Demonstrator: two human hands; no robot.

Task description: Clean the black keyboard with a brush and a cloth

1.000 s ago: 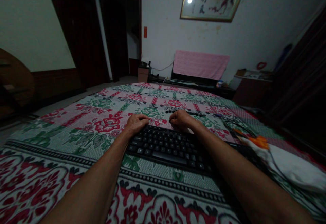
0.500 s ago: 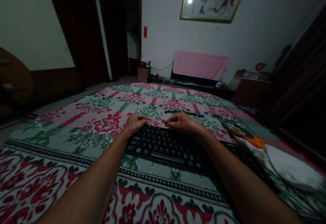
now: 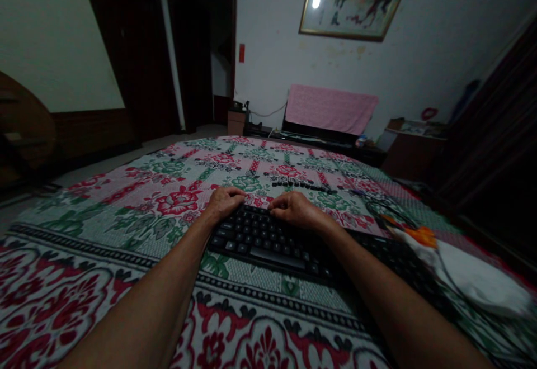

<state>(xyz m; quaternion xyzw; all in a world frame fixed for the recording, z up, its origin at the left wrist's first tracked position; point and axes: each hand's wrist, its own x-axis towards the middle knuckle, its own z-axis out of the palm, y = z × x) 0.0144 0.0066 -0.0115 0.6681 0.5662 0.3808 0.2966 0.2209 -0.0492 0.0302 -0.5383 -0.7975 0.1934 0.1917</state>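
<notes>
The biggest thing here is the bed, with a flower cover of red, green and white. The keyboard lies on it, right in front of me. Far past the keyboard, by the wall, a pink towel hangs over something dark. Over the towel, high above the keyboard, is a picture. To the right of the keyboard there is a white thing, all soft and lumpy, with an orange bit and a black wire close by.

I think this is partway along. Most of the keyboard that I can see is full of keys. Just past its far edge is a row of little black bits, which look like loose keys. They are off the keyboard, so they are what is not in place. It is too dark to tell if there are gaps in the keyboard's far row.

The keyboard is between my arms, and my right arm hides part of it. My left hand rests at its far left corner, thumb and finger close together. I can't tell if it grips the edge or only leans there. My right hand is over its far edge, nearer the middle, with the fingers bunched like a pinch. The tips are down by the keys, and I can't tell if there is a little bit in them. The row of black bits is past this hand, not touching it.
</notes>
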